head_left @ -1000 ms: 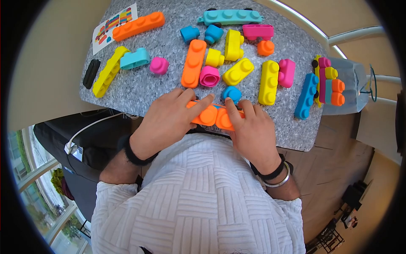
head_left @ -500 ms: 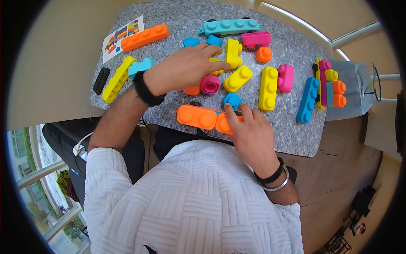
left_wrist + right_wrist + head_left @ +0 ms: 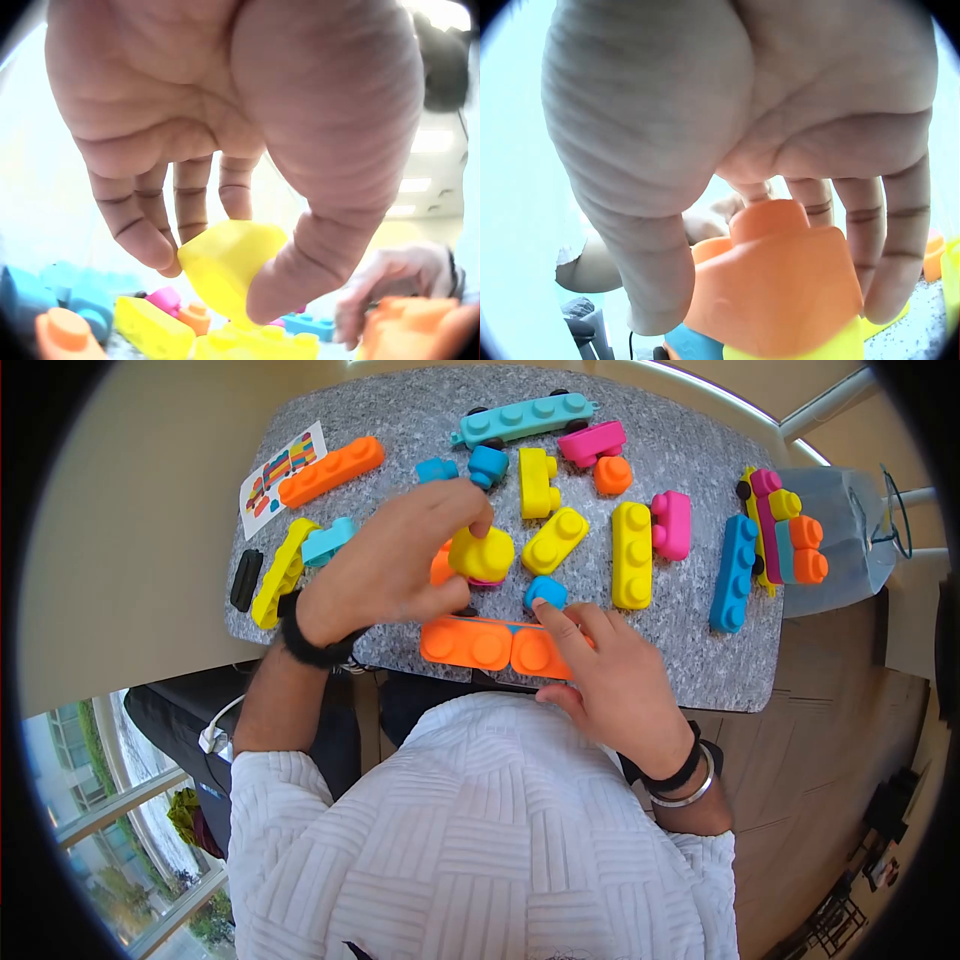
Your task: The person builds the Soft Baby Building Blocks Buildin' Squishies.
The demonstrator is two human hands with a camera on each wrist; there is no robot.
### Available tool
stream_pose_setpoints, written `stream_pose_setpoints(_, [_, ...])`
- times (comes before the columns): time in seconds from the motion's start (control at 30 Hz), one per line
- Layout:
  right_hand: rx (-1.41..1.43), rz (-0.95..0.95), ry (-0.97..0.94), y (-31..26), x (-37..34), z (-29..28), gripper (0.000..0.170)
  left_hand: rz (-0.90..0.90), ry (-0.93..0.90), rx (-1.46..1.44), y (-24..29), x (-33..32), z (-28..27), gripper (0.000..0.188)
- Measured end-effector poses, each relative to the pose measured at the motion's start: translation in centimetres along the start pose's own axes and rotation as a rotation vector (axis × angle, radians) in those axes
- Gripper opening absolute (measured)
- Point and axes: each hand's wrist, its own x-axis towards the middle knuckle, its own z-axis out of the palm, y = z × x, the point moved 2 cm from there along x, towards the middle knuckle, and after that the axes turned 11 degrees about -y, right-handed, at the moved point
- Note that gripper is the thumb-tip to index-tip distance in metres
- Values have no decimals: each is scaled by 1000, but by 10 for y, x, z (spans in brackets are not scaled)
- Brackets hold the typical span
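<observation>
In the head view my left hand (image 3: 385, 565) pinches a small yellow block (image 3: 482, 555) above the table, over a pink block that is mostly hidden. The left wrist view shows this yellow block (image 3: 229, 266) between thumb and fingers. Two orange blocks (image 3: 466, 644) (image 3: 540, 653) lie end to end at the table's near edge, with a black wheel partly visible behind. Around the right-hand orange block, my right hand (image 3: 625, 690) rests with fingers extended, the index fingertip by a round blue block (image 3: 545, 593). Whether it presses the orange block (image 3: 776, 289) is unclear.
Loose yellow (image 3: 632, 555), pink (image 3: 671, 525) and blue (image 3: 735, 573) blocks lie on the grey table (image 3: 690, 670). A turquoise wheeled base (image 3: 525, 419) is at the back, a picture card (image 3: 262, 488) back left. A stacked wheeled piece (image 3: 780, 535) stands by a clear bag (image 3: 850, 575) at right.
My left hand left the orange blocks, reached to the small yellow block, took hold of it and brought it nearer. My right hand stays by the orange blocks, its thumb now more spread.
</observation>
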Motion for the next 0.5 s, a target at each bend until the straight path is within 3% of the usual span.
stream_pose_setpoints(0.07, [73,4,-26,3,-2,-4,92,21,-13,-149,25,-15,7,50])
stream_pose_setpoints(0.13, [98,14,-45,6,-2,-5,93,165,7,-314,49,-23,18,57])
stream_pose_setpoints(0.23, [118,28,-42,6,1,-3,92,234,20,-143,58,-30,46,61])
stream_pose_setpoints(0.5, [199,-2,-22,10,3,-1,92,59,96,-205,68,-39,75,44])
